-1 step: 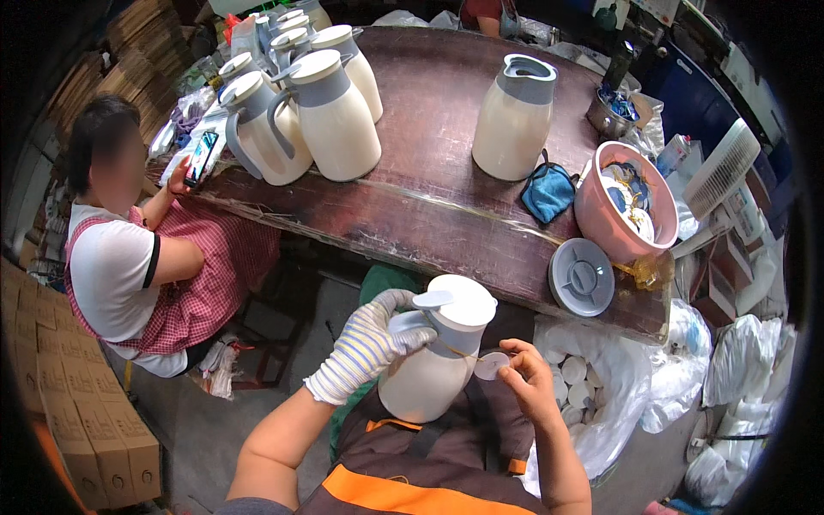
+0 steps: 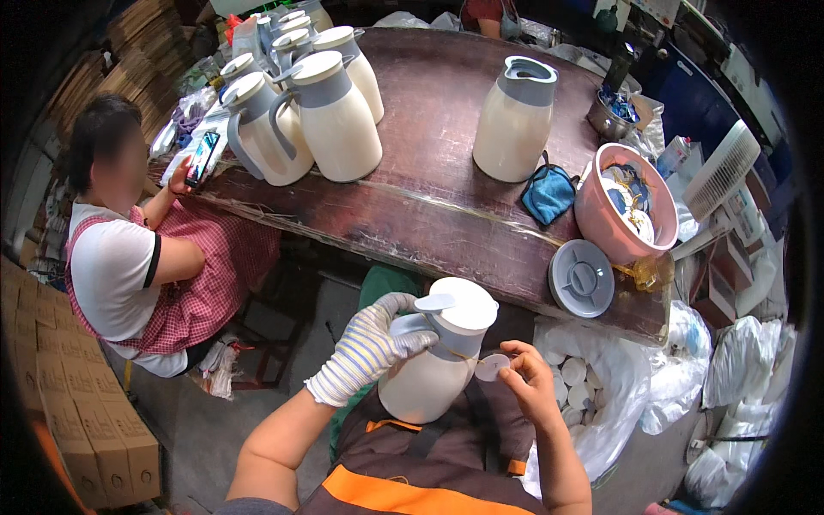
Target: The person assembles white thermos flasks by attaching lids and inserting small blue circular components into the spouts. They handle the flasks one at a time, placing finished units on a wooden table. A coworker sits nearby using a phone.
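A cream thermos jug point(image 2: 419, 384) with a grey collar and white lid point(image 2: 469, 302) stands on my lap, tilted slightly. My left hand point(image 2: 367, 345), in a striped knit glove, is closed round its grey handle. A thin gold-coloured cord circles the jug's neck and leads to a round white tag point(image 2: 491, 367). My bare right hand point(image 2: 529, 378) pinches that tag by its edge, just right of the jug.
Several similar jugs point(image 2: 339, 129) crowd the table's point(image 2: 421, 129) left side; a lidless one point(image 2: 512, 129) stands farther right. A pink tub point(image 2: 592, 210) of tags, a grey lid point(image 2: 582, 277) and a blue pouch point(image 2: 549, 194) sit nearby. A seated co-worker point(image 2: 129, 257) holds a phone at left.
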`<action>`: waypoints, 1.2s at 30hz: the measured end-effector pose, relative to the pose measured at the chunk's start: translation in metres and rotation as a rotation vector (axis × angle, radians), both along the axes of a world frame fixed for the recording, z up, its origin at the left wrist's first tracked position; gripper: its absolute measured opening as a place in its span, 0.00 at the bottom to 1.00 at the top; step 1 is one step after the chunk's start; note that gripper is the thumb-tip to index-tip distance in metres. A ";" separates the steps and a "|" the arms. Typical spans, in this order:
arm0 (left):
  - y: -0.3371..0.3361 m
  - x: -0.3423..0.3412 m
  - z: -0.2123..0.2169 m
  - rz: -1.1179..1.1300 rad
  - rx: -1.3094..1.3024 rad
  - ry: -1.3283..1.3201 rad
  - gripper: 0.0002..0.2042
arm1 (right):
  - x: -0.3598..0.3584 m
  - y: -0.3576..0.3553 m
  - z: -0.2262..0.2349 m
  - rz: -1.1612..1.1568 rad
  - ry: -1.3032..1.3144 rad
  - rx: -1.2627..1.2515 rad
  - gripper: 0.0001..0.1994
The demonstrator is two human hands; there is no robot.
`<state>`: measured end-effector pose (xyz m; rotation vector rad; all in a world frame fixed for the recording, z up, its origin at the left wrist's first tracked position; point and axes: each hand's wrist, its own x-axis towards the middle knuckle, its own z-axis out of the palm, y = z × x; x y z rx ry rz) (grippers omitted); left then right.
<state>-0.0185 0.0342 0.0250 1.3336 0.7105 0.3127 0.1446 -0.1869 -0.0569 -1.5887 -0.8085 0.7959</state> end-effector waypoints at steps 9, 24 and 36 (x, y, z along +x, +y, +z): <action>0.028 -0.025 0.057 0.241 0.115 -0.241 0.19 | 0.002 -0.010 0.040 0.114 -0.108 -0.093 0.05; 0.192 0.014 0.032 0.747 0.740 -0.372 0.21 | 0.001 0.010 0.030 -0.036 -0.289 -0.140 0.05; 0.127 0.002 -0.079 0.407 1.299 0.124 0.13 | 0.021 0.072 0.049 -0.031 -0.431 -0.033 0.06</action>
